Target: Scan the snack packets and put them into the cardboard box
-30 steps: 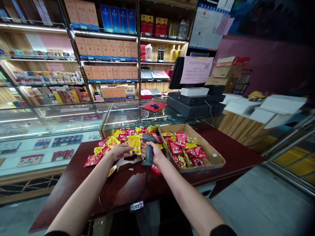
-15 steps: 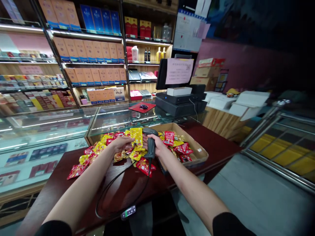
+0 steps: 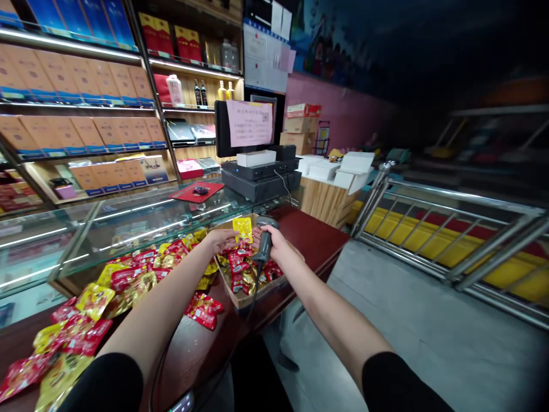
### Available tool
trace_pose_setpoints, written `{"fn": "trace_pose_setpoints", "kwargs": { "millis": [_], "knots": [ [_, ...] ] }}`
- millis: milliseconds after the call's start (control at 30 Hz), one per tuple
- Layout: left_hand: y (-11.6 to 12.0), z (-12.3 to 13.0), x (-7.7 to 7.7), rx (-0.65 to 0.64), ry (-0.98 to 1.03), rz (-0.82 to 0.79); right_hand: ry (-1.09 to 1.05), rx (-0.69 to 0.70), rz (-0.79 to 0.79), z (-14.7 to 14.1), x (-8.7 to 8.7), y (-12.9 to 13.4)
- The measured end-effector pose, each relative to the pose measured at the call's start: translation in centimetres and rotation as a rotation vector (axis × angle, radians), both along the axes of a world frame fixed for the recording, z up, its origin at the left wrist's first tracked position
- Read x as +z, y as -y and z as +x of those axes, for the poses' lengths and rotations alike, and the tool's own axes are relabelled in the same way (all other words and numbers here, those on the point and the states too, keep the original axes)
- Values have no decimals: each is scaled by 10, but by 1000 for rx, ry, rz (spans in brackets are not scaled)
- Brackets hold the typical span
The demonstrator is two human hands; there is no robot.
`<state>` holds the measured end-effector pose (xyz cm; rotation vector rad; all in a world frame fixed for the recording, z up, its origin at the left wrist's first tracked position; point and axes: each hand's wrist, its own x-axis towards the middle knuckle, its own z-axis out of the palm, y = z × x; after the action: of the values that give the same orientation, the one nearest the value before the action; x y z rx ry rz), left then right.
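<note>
Past the lit shelves (image 3: 81,134) and the glass display case (image 3: 128,220), the dark red-brown desk (image 3: 319,232) ran along in front of the person, carrying a loose heap of red, yellow and gold snack packets (image 3: 96,300) on the left and an open cardboard box (image 3: 241,300) of similar packets further right. The black handheld scanner (image 3: 265,245) stood upright in the person's right grip (image 3: 274,237), its cable (image 3: 256,289) hanging down in front of the box. One yellow snack packet (image 3: 243,230), smaller than the scanner, was held up between the two hands, at the fingertips of the left grip (image 3: 222,239) and just left of the scanner; in the view it overlapped the far part of the box. The left grip was nearly closed, thumb and fingers pinching the packet by its left edge. The right grip was wrapped around the scanner's handle, with some fingers extended toward the packet; whether they touched it could not be told. Half a second before, the camera had faced further left, and both hands had been at the box's left side; by this moment they had shifted right across it, with the left grip on a yellow packet and the right on the scanner in both views.
</note>
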<state>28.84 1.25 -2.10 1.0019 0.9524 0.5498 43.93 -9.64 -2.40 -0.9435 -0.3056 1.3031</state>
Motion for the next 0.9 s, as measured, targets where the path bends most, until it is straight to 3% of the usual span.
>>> {"fn": "trace_pose_setpoints", "kwargs": {
  "millis": [133, 267, 400, 567, 733, 900],
  "knots": [
    [0, 7, -3, -6, -21, -10, -66, -77, -84, 9, 0, -1],
    [-2, -13, 1, 37, -73, 17, -52, -145, -77, 6, 0, -4],
    [-5, -56, 11, 65, -72, 51, -33, -169, -63, -6, 7, -9],
    [-2, -132, 28, 71, -51, 93, 5, -168, -2, -40, 33, -11],
    [13, -206, 33, 150, -63, 125, -28, 96, 43, -100, 49, -10],
    [32, -263, 14, 294, -59, 170, -132, 312, -2, -174, 27, -18]
  ]
}}
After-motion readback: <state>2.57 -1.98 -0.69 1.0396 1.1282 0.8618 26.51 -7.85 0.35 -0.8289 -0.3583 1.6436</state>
